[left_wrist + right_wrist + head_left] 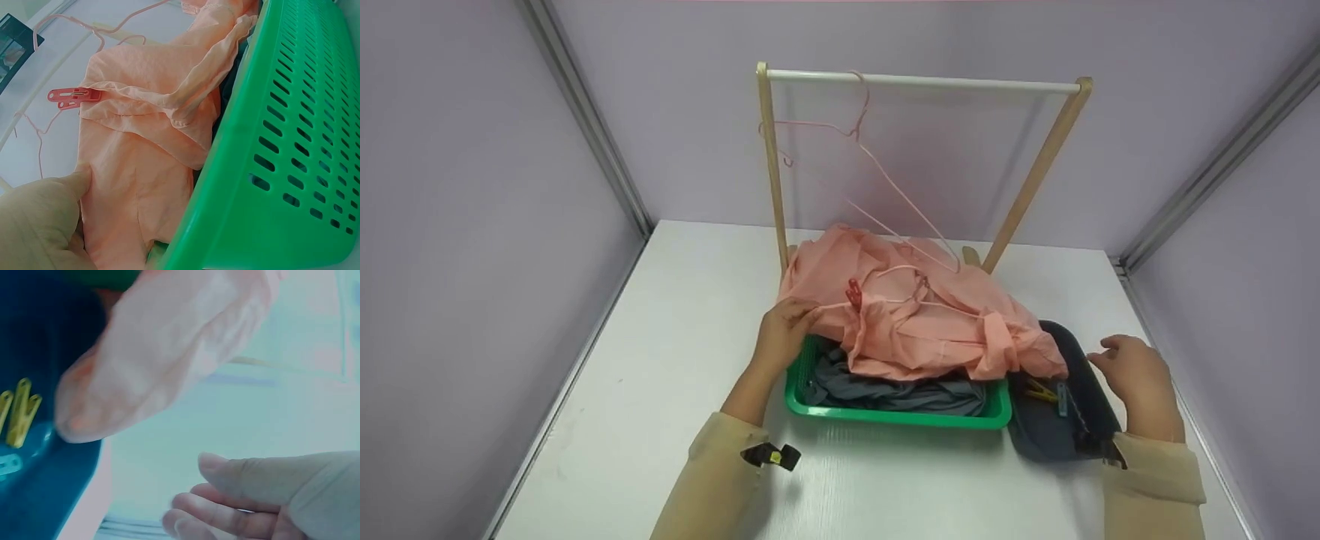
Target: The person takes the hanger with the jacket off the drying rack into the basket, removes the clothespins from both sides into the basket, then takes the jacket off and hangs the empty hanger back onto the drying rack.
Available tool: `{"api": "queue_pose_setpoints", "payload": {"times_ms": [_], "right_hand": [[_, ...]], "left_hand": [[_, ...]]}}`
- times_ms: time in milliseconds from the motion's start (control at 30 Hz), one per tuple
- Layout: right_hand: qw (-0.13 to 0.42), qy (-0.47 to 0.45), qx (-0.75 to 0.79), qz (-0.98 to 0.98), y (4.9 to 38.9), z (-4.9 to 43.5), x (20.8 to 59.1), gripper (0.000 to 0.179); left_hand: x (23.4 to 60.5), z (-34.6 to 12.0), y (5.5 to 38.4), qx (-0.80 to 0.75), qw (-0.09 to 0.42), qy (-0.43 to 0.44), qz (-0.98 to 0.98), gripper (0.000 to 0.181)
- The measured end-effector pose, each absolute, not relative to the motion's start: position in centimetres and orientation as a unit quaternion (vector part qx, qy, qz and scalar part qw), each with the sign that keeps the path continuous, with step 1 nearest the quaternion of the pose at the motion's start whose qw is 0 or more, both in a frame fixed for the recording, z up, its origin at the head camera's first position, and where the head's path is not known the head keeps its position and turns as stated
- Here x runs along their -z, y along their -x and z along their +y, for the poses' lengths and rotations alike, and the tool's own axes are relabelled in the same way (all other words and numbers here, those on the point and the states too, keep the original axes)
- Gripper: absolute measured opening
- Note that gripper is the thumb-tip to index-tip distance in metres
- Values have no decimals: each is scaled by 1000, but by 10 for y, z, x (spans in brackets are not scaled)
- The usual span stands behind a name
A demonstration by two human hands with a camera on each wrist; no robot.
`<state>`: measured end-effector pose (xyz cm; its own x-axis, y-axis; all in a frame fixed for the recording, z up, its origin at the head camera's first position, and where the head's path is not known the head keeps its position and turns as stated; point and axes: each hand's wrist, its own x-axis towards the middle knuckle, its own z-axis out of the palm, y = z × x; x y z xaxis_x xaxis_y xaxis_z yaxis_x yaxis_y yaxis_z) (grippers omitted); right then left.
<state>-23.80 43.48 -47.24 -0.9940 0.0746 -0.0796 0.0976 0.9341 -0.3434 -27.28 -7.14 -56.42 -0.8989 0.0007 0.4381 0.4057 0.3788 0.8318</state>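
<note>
Currently, the left hand (781,334) pinches a pink garment (937,334) draped over a green basket (896,418), while the right hand (1138,379), empty and loosely curled, hovers beside a dark bin (1041,436).

My left hand (784,334) pinches the left edge of the pink garment (930,356), which sprawls over the green basket (896,417) and onto the dark bin (1050,439). A red clip (854,293) and a hanger (949,307) sit on the garment; grey cloth (907,396) fills the basket below. My right hand (1140,375) hovers beside the bin (a yellow clip (1040,390) and a blue clip (1063,400) lie in there), its fingers loosely bent. Behind, a second hanger (856,135) hangs from the white rail (922,79).
</note>
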Motion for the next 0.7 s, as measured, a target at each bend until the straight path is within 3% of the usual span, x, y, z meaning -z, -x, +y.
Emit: {"api": "queue_pose_setpoints", "payload": {"times_ms": [267, 700], "right_hand": [[-62, -35, 193, 979, 226, 414, 453, 42], [-141, -39, 242, 959, 216, 373, 424, 45]], "left_hand": [[564, -71, 273, 545, 188, 126, -807, 19], [564, -71, 273, 553, 174, 114, -807, 19]]}}
